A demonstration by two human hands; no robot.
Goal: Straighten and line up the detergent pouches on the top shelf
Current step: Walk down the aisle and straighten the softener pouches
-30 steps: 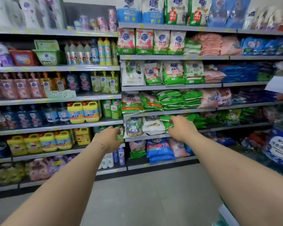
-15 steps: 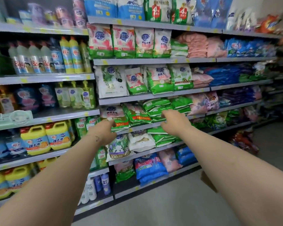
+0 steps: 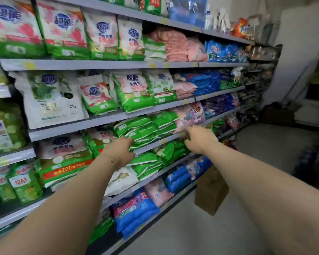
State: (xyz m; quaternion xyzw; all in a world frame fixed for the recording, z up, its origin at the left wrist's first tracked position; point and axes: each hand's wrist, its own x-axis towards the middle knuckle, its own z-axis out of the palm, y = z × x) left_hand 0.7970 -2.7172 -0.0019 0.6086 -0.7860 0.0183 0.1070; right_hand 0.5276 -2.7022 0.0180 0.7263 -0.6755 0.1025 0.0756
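The top shelf (image 3: 180, 24) runs along the upper edge of the view. On it stand green and red pouches (image 3: 151, 4), blue pouches (image 3: 186, 10), white ones (image 3: 216, 18) and an orange pouch (image 3: 242, 28), cut off by the frame. Both hands are far lower. My left hand (image 3: 121, 150) reaches to a stack of flat green pouches (image 3: 136, 128) three shelves down, fingertips at its front edge. My right hand (image 3: 201, 138) hovers by the same shelf's lip, fingers pointing left under a pink pouch (image 3: 189, 115). Neither hand visibly holds anything.
Upright white, pink and green detergent bags (image 3: 103, 35) fill the shelves between. Blue packs (image 3: 134, 212) lie on the bottom shelf. A brown cardboard box (image 3: 211, 192) stands on the floor against the shelving, with dark goods (image 3: 306, 166) at right and grey floor (image 3: 228, 227) beyond.
The view has moved closer to the shelves and swung right. Both hands have risen from the lower shelves to the shelf of flat green pouches.
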